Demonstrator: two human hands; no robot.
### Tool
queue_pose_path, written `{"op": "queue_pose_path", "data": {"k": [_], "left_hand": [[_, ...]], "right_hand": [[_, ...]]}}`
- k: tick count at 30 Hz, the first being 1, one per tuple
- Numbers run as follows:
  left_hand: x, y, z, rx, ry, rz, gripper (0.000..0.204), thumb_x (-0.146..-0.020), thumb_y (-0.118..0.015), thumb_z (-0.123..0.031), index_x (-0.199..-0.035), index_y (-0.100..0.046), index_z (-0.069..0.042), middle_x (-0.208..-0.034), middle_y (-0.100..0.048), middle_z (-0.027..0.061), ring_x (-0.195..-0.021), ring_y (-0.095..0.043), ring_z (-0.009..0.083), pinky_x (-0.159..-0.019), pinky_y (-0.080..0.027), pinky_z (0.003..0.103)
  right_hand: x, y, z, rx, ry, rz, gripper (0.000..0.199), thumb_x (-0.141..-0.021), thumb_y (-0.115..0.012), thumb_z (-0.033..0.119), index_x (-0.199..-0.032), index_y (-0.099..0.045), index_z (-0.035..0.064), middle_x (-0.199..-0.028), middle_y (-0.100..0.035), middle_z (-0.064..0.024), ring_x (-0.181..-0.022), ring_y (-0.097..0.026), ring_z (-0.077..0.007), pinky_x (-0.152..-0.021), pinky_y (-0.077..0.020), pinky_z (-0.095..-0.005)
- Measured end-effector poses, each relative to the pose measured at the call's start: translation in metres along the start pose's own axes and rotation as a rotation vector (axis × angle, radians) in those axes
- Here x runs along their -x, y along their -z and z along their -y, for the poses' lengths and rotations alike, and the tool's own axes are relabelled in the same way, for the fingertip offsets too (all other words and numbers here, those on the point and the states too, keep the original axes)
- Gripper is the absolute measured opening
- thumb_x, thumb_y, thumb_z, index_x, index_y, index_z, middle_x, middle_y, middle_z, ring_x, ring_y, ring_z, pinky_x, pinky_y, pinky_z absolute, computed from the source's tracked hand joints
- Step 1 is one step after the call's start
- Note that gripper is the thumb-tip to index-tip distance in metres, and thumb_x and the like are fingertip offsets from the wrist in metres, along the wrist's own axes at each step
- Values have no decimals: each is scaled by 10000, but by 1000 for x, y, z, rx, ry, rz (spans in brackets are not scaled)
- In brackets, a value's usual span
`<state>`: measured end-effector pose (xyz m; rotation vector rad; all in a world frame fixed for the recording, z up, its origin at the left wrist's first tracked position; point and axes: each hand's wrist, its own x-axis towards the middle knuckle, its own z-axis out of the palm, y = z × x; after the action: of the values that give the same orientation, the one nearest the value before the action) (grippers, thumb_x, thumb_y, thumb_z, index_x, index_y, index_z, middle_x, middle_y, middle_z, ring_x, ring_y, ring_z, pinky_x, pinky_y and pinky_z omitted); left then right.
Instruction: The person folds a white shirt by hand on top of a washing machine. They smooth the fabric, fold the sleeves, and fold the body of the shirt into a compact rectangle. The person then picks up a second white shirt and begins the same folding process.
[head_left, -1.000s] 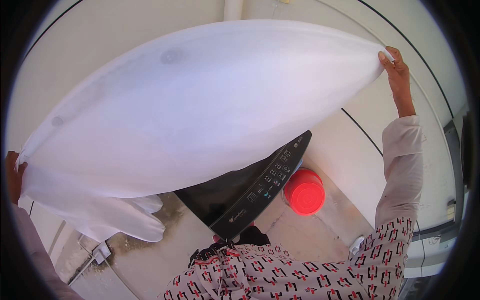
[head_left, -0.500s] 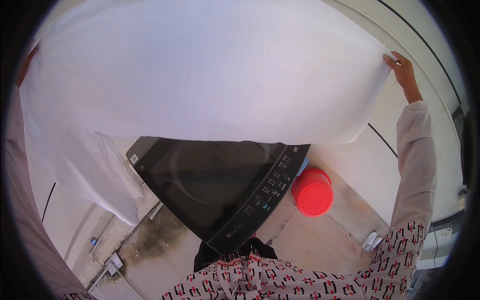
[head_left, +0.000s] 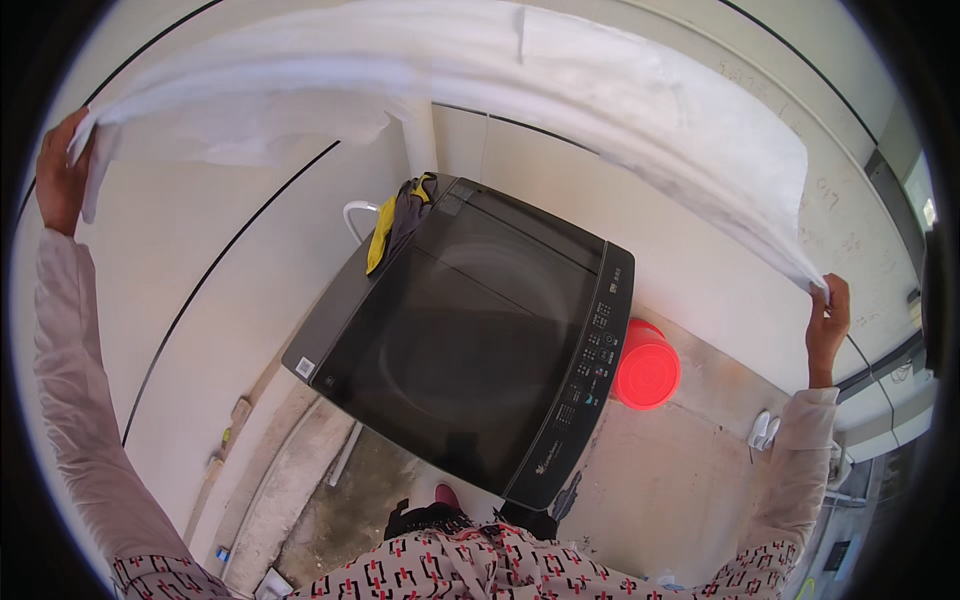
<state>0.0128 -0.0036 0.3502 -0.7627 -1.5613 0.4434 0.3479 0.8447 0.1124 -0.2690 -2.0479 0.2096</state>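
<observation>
A large white cloth (head_left: pixel 480 75) is stretched wide between my two raised hands, billowing up and away from me. My left hand (head_left: pixel 64 170) grips one corner at the far left, with a short end hanging below the fingers. At the right, my right hand (head_left: pixel 828 318) pinches the opposite corner, lower than the left one. Beneath the cloth stands a dark top-loading washing machine (head_left: pixel 470 330) with its lid closed. A grey and yellow cloth (head_left: pixel 398 222) lies on the machine's back left corner.
Right of the machine, a red bucket (head_left: pixel 648 370) sits on the floor. White shoes (head_left: pixel 764 430) lie farther right by the wall. A white hose (head_left: pixel 358 215) curves behind the machine. Pale walls (head_left: pixel 230 250) meet in the corner, and a raised ledge (head_left: pixel 265 480) runs along the left.
The white cloth has swung upward and away, uncovering most of the washing machine and the grey and yellow cloth. My right hand has come lower; my left hand now shows fully.
</observation>
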Motion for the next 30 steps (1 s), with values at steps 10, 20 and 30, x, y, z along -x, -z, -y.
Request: {"op": "queue_pose_path", "data": {"k": [10,20,30], "left_hand": [[413,-61,-189,289,193,987,326,-764,-611,-45,-1001,-688,-256,-1020,-671,-9,-936,-625,276,-771,-541,439],[355,-88,-234,190,353,1510,425,-943,-530,-138,-1208,-655,-446,-1184,-692,1,-1054,-676,258,-843,-556,446],[141,-147,-499,1022,134,793,655,-969,-602,-457,-1536,-402,-197,-1602,-371,54,-1456,-364,307,-1132,-335,532]], "right_hand": [[319,-38,109,101,16,683,243,-709,-649,-54,-892,-606,101,-960,-657,-72,-752,-625,-313,-678,-501,-399],[263,-66,89,51,-118,881,378,-820,-567,-77,-1141,-675,92,-1235,-640,-89,-1144,-581,-312,-964,-441,-446],[184,-291,232,-148,137,971,628,-1037,-476,427,-1570,-310,140,-1641,-287,-48,-1517,-250,-250,-1234,-166,-496]]}}
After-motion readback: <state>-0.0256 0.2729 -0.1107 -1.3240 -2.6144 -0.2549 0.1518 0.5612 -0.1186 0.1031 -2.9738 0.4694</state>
